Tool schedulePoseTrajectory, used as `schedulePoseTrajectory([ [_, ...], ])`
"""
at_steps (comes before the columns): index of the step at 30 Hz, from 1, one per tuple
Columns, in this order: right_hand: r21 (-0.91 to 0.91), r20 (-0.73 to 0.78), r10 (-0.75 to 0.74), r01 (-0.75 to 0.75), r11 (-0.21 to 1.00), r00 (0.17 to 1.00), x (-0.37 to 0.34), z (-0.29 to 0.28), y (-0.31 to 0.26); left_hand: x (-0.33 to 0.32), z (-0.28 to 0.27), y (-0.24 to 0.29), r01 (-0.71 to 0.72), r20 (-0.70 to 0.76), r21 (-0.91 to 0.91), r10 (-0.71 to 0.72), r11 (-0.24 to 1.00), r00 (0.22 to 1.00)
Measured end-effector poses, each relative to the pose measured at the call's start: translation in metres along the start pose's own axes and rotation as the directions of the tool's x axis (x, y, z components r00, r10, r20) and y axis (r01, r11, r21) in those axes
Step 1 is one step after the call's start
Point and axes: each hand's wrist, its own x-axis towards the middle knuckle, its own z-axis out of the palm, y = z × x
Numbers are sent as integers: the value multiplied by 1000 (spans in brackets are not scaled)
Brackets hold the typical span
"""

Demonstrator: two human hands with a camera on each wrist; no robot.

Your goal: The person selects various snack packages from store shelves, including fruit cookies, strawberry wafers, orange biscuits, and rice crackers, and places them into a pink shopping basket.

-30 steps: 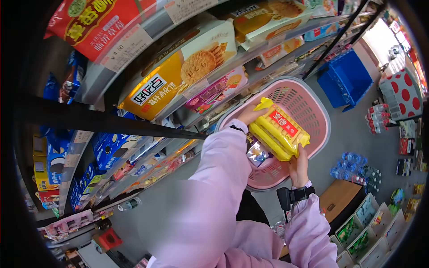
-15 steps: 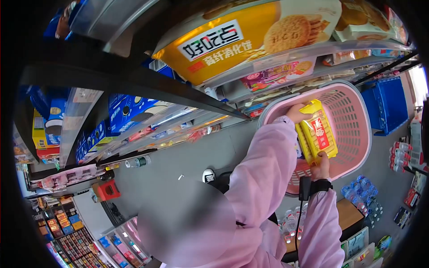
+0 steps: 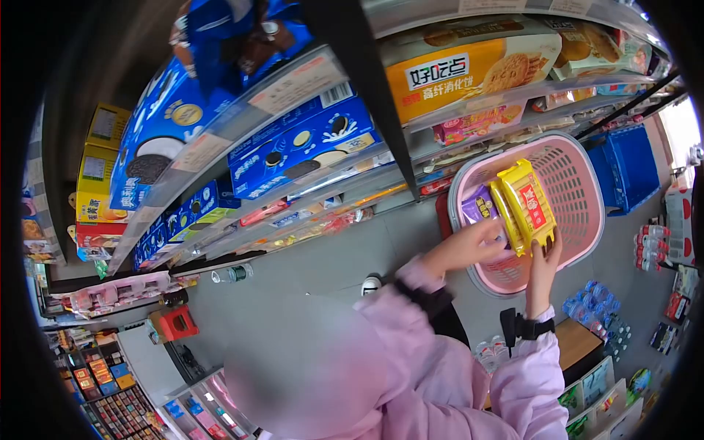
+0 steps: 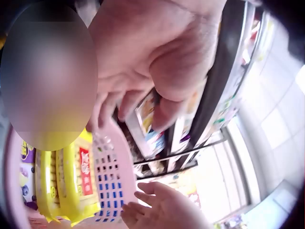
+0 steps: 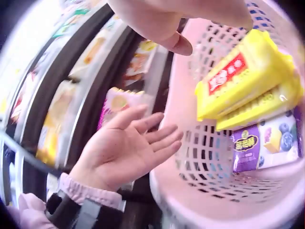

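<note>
In the pink basket (image 3: 583, 238) lie two yellow biscuit packs (image 3: 529, 202) (image 4: 78, 179) (image 5: 243, 76), side by side and overlapping. Beside and partly under them is a purple pack with blueberry pictures (image 3: 478, 207) (image 5: 267, 143). My left hand (image 3: 469, 248) (image 4: 157, 52) (image 5: 126, 150) is over the basket's near left rim, fingers loosely extended, holding nothing. By the lower end of the yellow packs in the head view is my right hand (image 3: 544, 270) (image 4: 162, 207) (image 5: 186, 19); its fingers are spread, and the right wrist view shows them apart from the packs.
Shelves of boxed biscuits (image 3: 469, 73) and blue boxes (image 3: 304, 147) run along the left and top. Beyond the basket stands a blue crate (image 3: 627, 169). Bottled water packs (image 3: 590, 308) and a brown-topped box (image 3: 578, 343) are at the right.
Both hands have let go of the yellow packs, which now rest in the basket. My left hand has drawn back toward the near left rim. The head view has shifted, showing more blue boxes.
</note>
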Motion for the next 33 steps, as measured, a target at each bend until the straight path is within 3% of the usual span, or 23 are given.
schedulePoseTrajectory([
  [1, 18, 63, -101, 100, 995, 993, -14, 16, -20, -41, -9, 19, 74, 54, -49, -72, 996, 996],
  [2, -42, 173, -225, 235, 971, 959, -44, 42, -41, -113, -43, 18, 76, 179, -150, -49, 986, 983],
  [3, -82, 299, -328, 367, 927, 896, -65, 71, -57, -151, -64, 5, 140, 141, -277, -103, 951, 985],
  [4, -41, 409, -292, 337, 941, 864, -80, 96, -61, -187, -84, -5, 185, -14, -344, -202, 921, 979],
  [5, 1, 514, -258, 300, 954, 818, -91, 120, -61, -219, -101, -18, 177, -297, -358, -292, 917, 909],
  [6, 5, 586, -262, 321, 947, 767, -100, 145, -52, -247, -119, -35, 168, -551, -366, -358, 915, 753],
  [8, 48, 672, -255, 303, 952, 695, -117, 199, -17, -298, -168, -87, 233, -860, -276, -348, 933, 374],
  [10, 115, 695, -258, 250, 961, 672, -130, 257, 27, -337, -225, -132, 158, -971, -30, -66, 987, 231],
  [11, 142, 695, -263, 231, 963, 669, -135, 285, 45, -354, -256, -147, 239, -977, 12, -39, 971, 208],
  [12, 124, 674, -238, 210, 970, 700, -138, 309, 56, -349, -268, -143, 133, -989, -53, -71, 990, 128],
  [13, 102, 650, -209, 188, 977, 731, -138, 333, 67, -345, -280, -136, 54, -983, -81, -89, 995, 158],
  [14, 115, 611, -261, 243, 963, 747, -134, 357, 82, -341, -292, -138, -34, -987, -85, -79, 996, 138],
  [15, 125, 573, -317, 301, 945, 756, -132, 380, 97, -347, -312, -147, -80, -973, -49, -30, 996, 229],
  [17, 63, 565, -286, 306, 950, 774, -128, 403, 94, -340, -328, -144, -34, -956, -65, -52, 997, 290],
  [20, 130, 613, -238, 202, 971, 754, -121, 427, 101, -328, -340, -152, -161, -881, 27, 99, 987, 462],
  [21, 135, 658, -213, 165, 977, 722, -118, 430, 103, -332, -350, -159, -112, -868, -54, 9, 992, 497],
  [22, 92, 657, -233, 230, 969, 717, -116, 430, 105, -328, -350, -160, -94, -859, -33, 20, 995, 511],
  [25, 47, 712, -175, 203, 978, 680, -108, 424, 103, -322, -350, -159, -30, -854, 58, 65, 998, 516],
  [29, 84, 599, -389, 428, 900, 700, -109, 436, 117, -312, -351, -160, -102, -876, 47, 90, 994, 475],
  [30, 84, 674, -312, 351, 933, 670, -110, 432, 110, -310, -350, -160, -128, -881, 29, 85, 991, 465],
  [33, 69, 622, -250, 266, 961, 742, -119, 437, 106, -310, -353, -160, -128, -899, 22, 76, 992, 431],
])
